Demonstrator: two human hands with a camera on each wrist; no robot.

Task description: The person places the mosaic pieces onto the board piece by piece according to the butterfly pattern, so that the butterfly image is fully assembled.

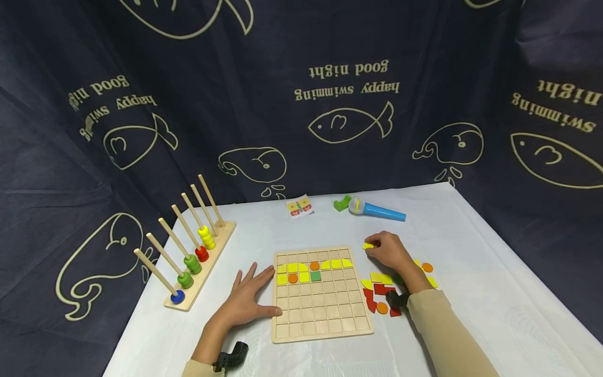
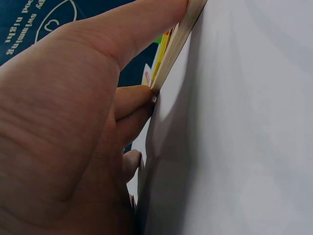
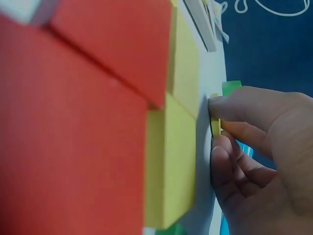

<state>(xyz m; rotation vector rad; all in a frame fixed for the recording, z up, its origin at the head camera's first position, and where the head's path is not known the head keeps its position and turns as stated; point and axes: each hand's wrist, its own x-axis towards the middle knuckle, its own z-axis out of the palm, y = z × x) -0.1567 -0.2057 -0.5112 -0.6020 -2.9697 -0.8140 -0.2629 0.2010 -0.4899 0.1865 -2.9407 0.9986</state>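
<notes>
While the left hand [image 1: 246,302], fingers spread, touches the left edge of the grid board [image 1: 322,301], the right hand [image 1: 390,251] pinches one yellow tile [image 1: 368,245] near its far right corner; a slack pinch could drop it.

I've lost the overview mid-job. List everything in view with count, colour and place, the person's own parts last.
Table: one, white-covered, centre
Backdrop: one, dark blue, behind
Grid board: one, pale wood, mid-table
Pieces on board: eleven (eight yellow, two orange, one green), far two rows
Loose pieces: several, yellow, red, orange, right of board; some hidden
Held piece: one, yellow, right fingertips
Peg rack: one, wooden, coloured rings, table's left
Card: one, white, multicoloured picture, far side
Microphone: one, blue, far right
Block: one, green, beside microphone
Wristbands: two, black, on wrists
Sleeves: two, beige, forearms
Left grip: one, bare, board's left edge
Right grip: one, bare, beyond loose pieces
</notes>
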